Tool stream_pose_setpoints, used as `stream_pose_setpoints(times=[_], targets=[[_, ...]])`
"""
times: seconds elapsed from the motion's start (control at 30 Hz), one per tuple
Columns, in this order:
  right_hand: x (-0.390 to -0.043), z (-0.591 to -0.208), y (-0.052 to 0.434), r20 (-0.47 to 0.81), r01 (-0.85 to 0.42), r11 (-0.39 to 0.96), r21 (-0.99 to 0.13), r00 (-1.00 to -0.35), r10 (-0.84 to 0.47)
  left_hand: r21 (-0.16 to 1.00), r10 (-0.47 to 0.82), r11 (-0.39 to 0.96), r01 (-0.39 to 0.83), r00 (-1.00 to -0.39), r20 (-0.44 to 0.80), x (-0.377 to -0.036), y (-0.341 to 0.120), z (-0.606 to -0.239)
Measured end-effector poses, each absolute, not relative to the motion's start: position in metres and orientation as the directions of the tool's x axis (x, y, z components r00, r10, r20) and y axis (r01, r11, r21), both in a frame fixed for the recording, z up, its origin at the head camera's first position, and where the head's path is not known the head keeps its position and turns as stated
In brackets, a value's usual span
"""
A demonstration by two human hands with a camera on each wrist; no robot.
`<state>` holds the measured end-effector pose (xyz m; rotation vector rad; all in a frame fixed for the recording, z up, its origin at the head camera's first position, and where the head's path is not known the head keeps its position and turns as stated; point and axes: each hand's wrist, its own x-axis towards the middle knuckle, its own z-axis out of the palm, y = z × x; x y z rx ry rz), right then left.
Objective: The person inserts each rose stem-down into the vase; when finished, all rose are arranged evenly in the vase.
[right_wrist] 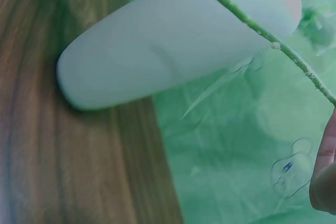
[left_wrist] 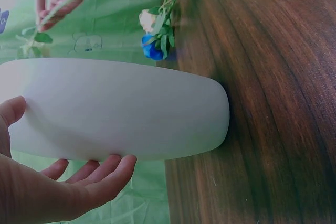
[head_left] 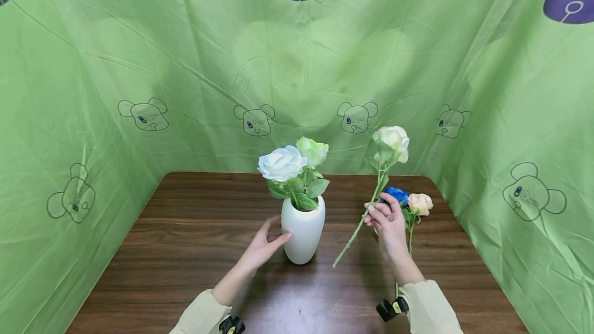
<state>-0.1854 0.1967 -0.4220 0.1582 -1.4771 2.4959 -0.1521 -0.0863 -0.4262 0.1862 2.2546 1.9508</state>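
Note:
A white vase stands upright on the wooden table, with a pale blue rose and a light green rose in it. Its left side is held by my left hand; in the left wrist view the thumb and fingers rest against the vase wall. To the right of the vase, my right hand pinches the stem of a white rose in the air. The stem slants down towards the vase. In the right wrist view the stem's lower end crosses in front of the vase.
A blue rose and a peach rose lie on the table at the right, behind and beside my right hand. Green printed cloth surrounds the table at the back and both sides.

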Motion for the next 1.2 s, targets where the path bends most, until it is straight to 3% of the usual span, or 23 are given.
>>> stream_pose_setpoints(times=[0.27,0.57,1.0,1.2], targets=[[-0.185,-0.393,0.188,0.177,-0.294,-0.633,-0.716,-0.954,0.242,0.99,0.196,0.143,-0.008,-0.98,-0.036,-0.152,-0.087,-0.426],[-0.191,-0.367,0.177,0.236,-0.426,-0.672,-0.605,-0.903,0.359,0.989,0.197,0.145,-0.01,-0.98,-0.039,-0.151,-0.087,-0.425],[-0.201,-0.344,0.16,0.415,-0.621,-0.587,-0.52,-0.784,0.461,0.989,0.2,0.145,-0.017,-0.979,-0.046,-0.152,-0.087,-0.425],[-0.206,-0.335,0.152,0.55,-0.718,-0.447,-0.533,-0.696,0.463,0.99,0.2,0.143,-0.016,-0.979,-0.044,-0.152,-0.086,-0.426]])
